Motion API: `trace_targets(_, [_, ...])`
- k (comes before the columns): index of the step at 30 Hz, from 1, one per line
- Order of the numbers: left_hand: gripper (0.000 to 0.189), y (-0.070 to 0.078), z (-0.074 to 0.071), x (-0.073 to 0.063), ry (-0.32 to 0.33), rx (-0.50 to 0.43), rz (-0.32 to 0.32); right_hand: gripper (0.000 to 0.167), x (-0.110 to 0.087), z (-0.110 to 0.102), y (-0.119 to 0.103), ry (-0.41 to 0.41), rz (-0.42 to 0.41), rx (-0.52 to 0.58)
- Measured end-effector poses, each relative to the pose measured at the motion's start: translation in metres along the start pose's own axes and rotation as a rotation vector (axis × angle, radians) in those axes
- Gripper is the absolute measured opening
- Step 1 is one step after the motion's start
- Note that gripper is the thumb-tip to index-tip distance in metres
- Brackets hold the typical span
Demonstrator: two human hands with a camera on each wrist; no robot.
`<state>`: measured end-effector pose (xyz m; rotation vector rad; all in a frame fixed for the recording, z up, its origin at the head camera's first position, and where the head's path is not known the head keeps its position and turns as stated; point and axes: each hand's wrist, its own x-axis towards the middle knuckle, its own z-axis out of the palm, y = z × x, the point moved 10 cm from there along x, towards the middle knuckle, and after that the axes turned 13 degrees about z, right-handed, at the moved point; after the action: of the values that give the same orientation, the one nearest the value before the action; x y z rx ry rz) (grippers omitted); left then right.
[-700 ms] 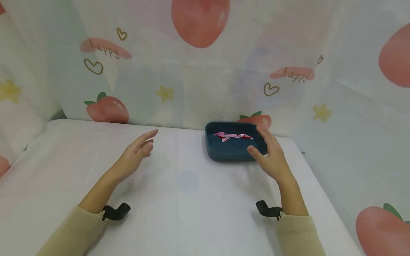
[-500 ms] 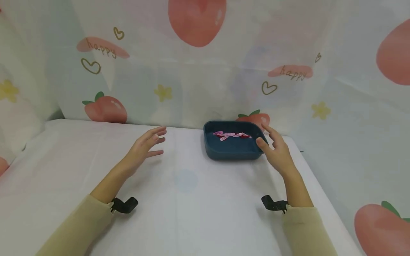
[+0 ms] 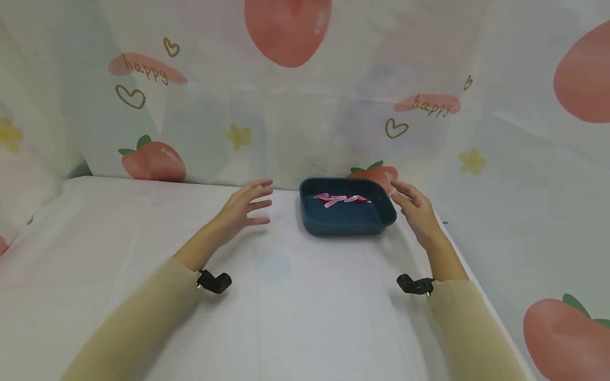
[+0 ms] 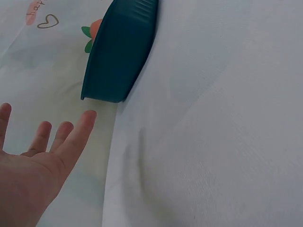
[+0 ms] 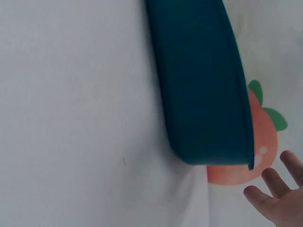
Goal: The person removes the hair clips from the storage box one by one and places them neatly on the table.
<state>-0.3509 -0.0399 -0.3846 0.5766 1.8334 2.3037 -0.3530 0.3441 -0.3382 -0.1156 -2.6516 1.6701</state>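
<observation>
A dark teal rectangular tray (image 3: 348, 228) with rounded corners stands near the back edge of the table. Several small pink and red hair clips (image 3: 335, 199) lie inside it, partly over one another. To the tray's left my left hand (image 3: 240, 209) hovers with fingers spread, apart from it. In the left wrist view the fingertips lie just short of the tray's end wall (image 4: 118, 56). My right hand (image 3: 418, 214) is beside the tray's right end, its fingers extended. The right wrist view shows a gap between that hand (image 5: 284, 203) and the tray. Neither hand holds anything.
A white cloth (image 3: 305, 307) covers the table, whose right edge runs close to my right forearm. Behind the tray rises a fabric backdrop (image 3: 305, 121) printed with peaches. Each wrist wears a small black camera mount (image 3: 214, 282).
My left hand has moved right and forward towards the tray, fingers spreading. The right hand has shifted from over the tray's right side to just outside it. The view has shifted slightly.
</observation>
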Motion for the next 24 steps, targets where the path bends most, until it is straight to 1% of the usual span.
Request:
trace_targets(5, [0.047,-0.021,0.007,0.015,0.030,-0.033,-0.058,0.057,0.014,0.000,0.019,-0.043,0.068,0.001])
trace_targets(8, [0.045,-0.031,0.012,0.023,0.042,-0.054,-0.082,0.056,0.022,0.001,0.029,-0.088,0.111,0.037])
trace_targets(10, [0.045,-0.037,0.016,0.028,0.038,-0.076,-0.092,0.057,0.025,0.004,0.034,-0.134,0.138,0.074])
trace_targets(15, [0.048,-0.045,0.029,0.038,0.005,-0.109,-0.095,0.064,0.030,0.010,0.046,-0.226,0.217,0.146])
trace_targets(19, [0.047,-0.050,0.039,0.045,-0.014,-0.120,-0.106,0.066,0.033,0.013,0.055,-0.257,0.291,0.179])
trace_targets(24, [0.048,-0.059,0.049,0.053,-0.035,-0.107,-0.119,0.066,0.037,0.016,0.065,-0.281,0.342,0.191])
